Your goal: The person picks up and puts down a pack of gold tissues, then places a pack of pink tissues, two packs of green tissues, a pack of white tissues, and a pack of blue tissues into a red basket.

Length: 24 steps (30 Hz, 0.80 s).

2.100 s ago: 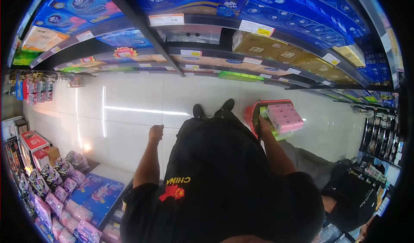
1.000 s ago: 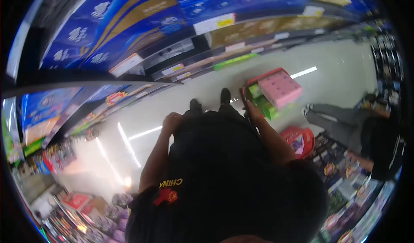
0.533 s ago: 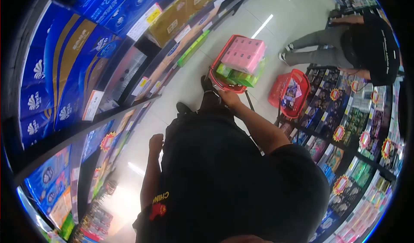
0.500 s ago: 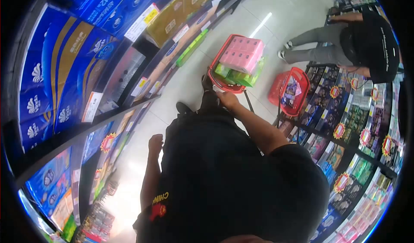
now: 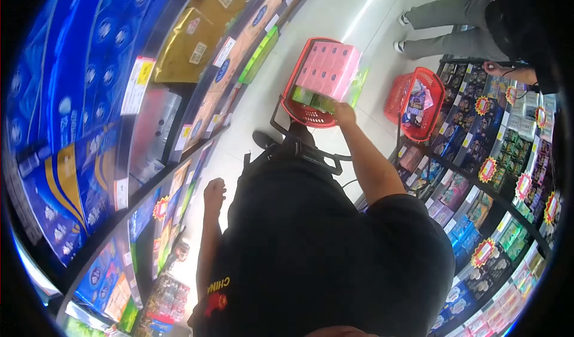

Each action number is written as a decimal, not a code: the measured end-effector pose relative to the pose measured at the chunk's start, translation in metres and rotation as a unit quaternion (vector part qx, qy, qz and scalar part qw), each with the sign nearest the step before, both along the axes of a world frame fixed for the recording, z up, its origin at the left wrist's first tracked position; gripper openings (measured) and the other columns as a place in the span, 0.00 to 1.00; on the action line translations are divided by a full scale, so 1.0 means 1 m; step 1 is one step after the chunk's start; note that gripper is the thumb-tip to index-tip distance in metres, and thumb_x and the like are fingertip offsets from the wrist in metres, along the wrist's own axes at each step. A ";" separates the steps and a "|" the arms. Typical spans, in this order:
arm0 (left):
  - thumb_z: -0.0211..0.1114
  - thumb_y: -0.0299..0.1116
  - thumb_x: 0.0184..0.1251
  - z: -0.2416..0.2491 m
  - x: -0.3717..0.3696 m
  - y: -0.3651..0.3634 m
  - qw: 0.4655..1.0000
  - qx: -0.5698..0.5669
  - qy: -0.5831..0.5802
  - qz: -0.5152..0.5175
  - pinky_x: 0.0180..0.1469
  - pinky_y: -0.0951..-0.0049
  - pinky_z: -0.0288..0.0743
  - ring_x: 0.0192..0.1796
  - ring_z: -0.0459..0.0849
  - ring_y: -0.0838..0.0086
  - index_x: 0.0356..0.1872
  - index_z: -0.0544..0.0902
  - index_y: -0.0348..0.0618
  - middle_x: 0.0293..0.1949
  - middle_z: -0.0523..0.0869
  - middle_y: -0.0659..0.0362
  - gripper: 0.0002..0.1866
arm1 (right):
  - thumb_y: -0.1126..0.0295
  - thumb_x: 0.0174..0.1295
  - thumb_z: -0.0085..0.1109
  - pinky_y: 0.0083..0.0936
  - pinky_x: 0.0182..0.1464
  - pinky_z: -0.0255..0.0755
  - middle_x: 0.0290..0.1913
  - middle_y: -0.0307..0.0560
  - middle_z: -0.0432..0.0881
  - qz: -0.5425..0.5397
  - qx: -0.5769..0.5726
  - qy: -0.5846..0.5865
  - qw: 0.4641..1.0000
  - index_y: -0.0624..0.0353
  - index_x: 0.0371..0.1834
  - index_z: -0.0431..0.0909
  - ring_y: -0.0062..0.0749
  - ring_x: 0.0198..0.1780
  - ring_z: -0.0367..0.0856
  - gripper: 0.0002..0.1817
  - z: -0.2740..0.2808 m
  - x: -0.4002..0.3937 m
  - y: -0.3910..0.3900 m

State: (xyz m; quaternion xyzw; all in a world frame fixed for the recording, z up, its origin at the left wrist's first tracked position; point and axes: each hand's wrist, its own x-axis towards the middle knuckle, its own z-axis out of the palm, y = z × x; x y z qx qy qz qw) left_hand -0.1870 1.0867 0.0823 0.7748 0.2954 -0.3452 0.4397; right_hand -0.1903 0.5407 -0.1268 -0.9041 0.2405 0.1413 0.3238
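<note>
My right hand (image 5: 344, 115) reaches to the near right rim of a red shopping basket (image 5: 314, 116) on the floor. Its fingers overlap a green pack (image 5: 323, 102) inside, and their grip is hidden. On top of the green packaging lies a pink multipack of tissues (image 5: 327, 69), printed with dark oval marks. The basket's long black handle (image 5: 311, 156) lies folded toward me, in front of my legs. At my left side hangs my left hand (image 5: 214, 195), fingers curled in with nothing in them, close to the shelf edge.
Shelves of blue tissue packs (image 5: 72, 56) and a gold pack (image 5: 200, 32) line the left. To the right, a second red basket (image 5: 439, 107) holds purple packets, beside shelves of small boxes (image 5: 472, 134). A person in grey trousers (image 5: 454, 44) stands at the upper right.
My right hand has moved from the near side of the basket forward and right to the green pack. The black handle now lies toward me. The other person's arm has shifted.
</note>
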 end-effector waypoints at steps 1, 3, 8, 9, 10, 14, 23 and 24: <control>0.61 0.42 0.71 0.007 0.006 -0.011 1.000 0.008 0.001 -0.010 0.34 0.73 0.77 0.39 0.84 0.75 0.54 0.82 0.40 0.40 0.84 0.59 0.19 | 0.54 0.66 0.57 0.37 0.41 0.80 0.45 0.52 0.85 0.120 -0.160 -0.008 0.980 0.56 0.54 0.80 0.45 0.47 0.84 0.21 -0.016 -0.006 -0.017; 0.61 0.42 0.71 0.019 0.016 -0.030 0.999 0.026 0.009 -0.031 0.36 0.72 0.78 0.40 0.84 0.74 0.55 0.81 0.39 0.42 0.85 0.58 0.20 | 0.56 0.64 0.57 0.42 0.54 0.77 0.50 0.57 0.83 -0.035 -0.066 0.111 0.991 0.53 0.56 0.80 0.52 0.55 0.80 0.21 0.020 0.008 -0.029; 0.60 0.41 0.72 0.023 0.029 -0.044 0.984 0.069 -0.037 -0.159 0.45 0.69 0.78 0.42 0.85 0.70 0.58 0.79 0.35 0.45 0.87 0.53 0.22 | 0.48 0.60 0.61 0.37 0.66 0.67 0.62 0.70 0.76 -0.420 0.123 0.077 0.896 0.71 0.64 0.71 0.54 0.65 0.76 0.39 -0.004 0.025 -0.075; 0.60 0.41 0.72 0.028 0.034 -0.049 0.982 0.076 -0.042 -0.170 0.48 0.69 0.77 0.44 0.85 0.68 0.58 0.79 0.34 0.46 0.87 0.52 0.22 | 0.49 0.60 0.62 0.37 0.66 0.67 0.63 0.70 0.75 -0.432 0.119 0.069 0.891 0.72 0.64 0.70 0.54 0.65 0.76 0.39 -0.009 0.032 -0.082; 0.60 0.42 0.72 0.032 0.038 -0.053 0.979 0.083 -0.047 -0.181 0.51 0.69 0.77 0.46 0.85 0.67 0.58 0.79 0.34 0.47 0.86 0.51 0.22 | 0.50 0.61 0.61 0.39 0.62 0.70 0.65 0.65 0.74 -0.435 0.135 0.069 0.888 0.70 0.67 0.68 0.50 0.62 0.76 0.38 -0.013 0.038 -0.085; 0.59 0.42 0.72 0.072 0.067 -0.099 0.985 0.109 0.034 -0.126 0.58 0.68 0.73 0.54 0.83 0.63 0.58 0.80 0.34 0.52 0.86 0.49 0.22 | 0.53 0.63 0.60 0.43 0.56 0.74 0.67 0.53 0.70 -0.427 0.232 0.107 0.867 0.64 0.69 0.66 0.42 0.59 0.74 0.36 -0.007 0.068 -0.106; 0.60 0.41 0.71 0.060 0.051 -0.106 0.979 0.115 -0.012 -0.167 0.62 0.66 0.72 0.59 0.82 0.59 0.58 0.80 0.35 0.55 0.84 0.46 0.22 | 0.59 0.65 0.61 0.44 0.50 0.73 0.51 0.41 0.80 -0.174 0.223 0.068 0.957 0.55 0.58 0.78 0.36 0.52 0.78 0.20 -0.088 0.058 -0.128; 0.60 0.41 0.72 0.060 0.051 -0.111 0.980 0.116 -0.011 -0.160 0.62 0.65 0.72 0.59 0.82 0.57 0.57 0.80 0.36 0.55 0.84 0.46 0.21 | 0.58 0.65 0.61 0.43 0.49 0.73 0.50 0.40 0.80 -0.256 0.308 0.039 0.915 0.54 0.57 0.78 0.36 0.52 0.78 0.20 -0.078 0.060 -0.121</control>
